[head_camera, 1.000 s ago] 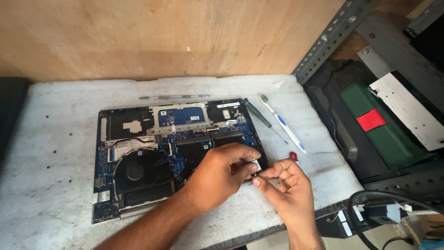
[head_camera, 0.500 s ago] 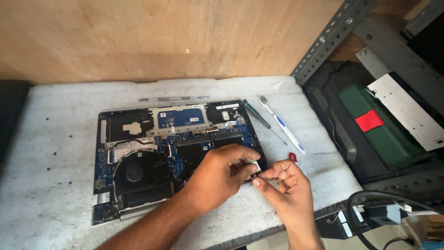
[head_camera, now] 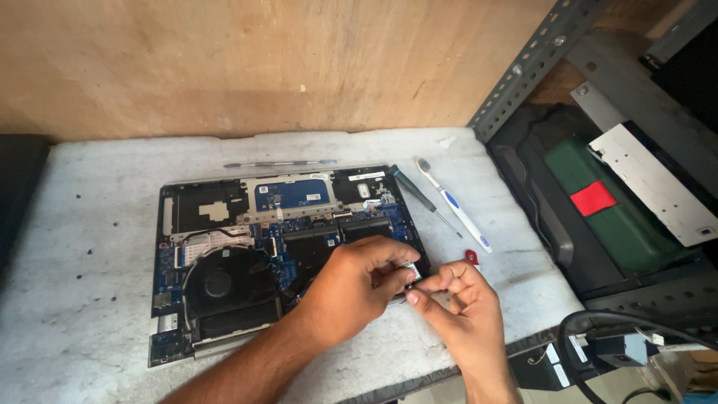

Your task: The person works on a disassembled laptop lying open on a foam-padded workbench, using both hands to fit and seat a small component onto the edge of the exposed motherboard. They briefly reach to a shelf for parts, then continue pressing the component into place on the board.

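Low in the frame's centre, left hand [head_camera: 359,288] and right hand [head_camera: 456,307] both pinched a small silver part [head_camera: 410,271], over the opened laptop [head_camera: 262,254], toothbrush [head_camera: 454,203] upper right.

1. An opened laptop [head_camera: 247,247] is laid flat on the surface [head_camera: 75,299], with a wooden wall behind it.
2. A thin metal strip [head_camera: 280,163] is placed just behind the laptop.
3. A screwdriver [head_camera: 422,198] and a toothbrush [head_camera: 452,203] are set side by side to the right of the laptop, the toothbrush further right.
4. The left hand [head_camera: 351,288] and right hand [head_camera: 456,299] are met over the laptop's near right corner, a small part [head_camera: 410,271] pinched between them.
5. A metal rack [head_camera: 598,150] is stood right of the surface.
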A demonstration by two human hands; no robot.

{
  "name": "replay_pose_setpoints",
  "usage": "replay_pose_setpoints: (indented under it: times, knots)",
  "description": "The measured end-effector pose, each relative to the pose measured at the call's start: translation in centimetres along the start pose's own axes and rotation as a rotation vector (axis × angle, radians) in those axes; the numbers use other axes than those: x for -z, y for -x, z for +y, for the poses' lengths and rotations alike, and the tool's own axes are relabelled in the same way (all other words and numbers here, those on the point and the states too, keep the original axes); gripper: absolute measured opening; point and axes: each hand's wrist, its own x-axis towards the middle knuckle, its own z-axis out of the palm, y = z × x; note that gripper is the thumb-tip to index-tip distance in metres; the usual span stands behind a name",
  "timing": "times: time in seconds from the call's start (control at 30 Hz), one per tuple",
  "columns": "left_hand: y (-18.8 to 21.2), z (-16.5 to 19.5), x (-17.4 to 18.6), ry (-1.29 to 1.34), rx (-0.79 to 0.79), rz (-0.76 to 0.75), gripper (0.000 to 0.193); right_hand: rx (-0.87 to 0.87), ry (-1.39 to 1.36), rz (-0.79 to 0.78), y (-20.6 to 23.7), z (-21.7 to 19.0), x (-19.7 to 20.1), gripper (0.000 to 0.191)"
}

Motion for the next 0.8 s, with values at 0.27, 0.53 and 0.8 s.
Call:
replay_pose_setpoints:
  times: [0.27,0.53,0.8]
  knots:
    - [-0.01,-0.05,-0.02,-0.001,-0.005,-0.003,0.022,-0.034,-0.011,0.026,0.14,-0.11,-0.04,0.032]
    - [-0.02,0.05,0.06,0.0,-0.007,-0.017,0.022,-0.031,0.004,0.026,0.11,-0.03,0.01,0.031]
    - [-0.03,0.09,0.03,-0.003,-0.007,-0.01,0.022,-0.024,-0.022,0.025,0.03,0.26,0.07,0.031]
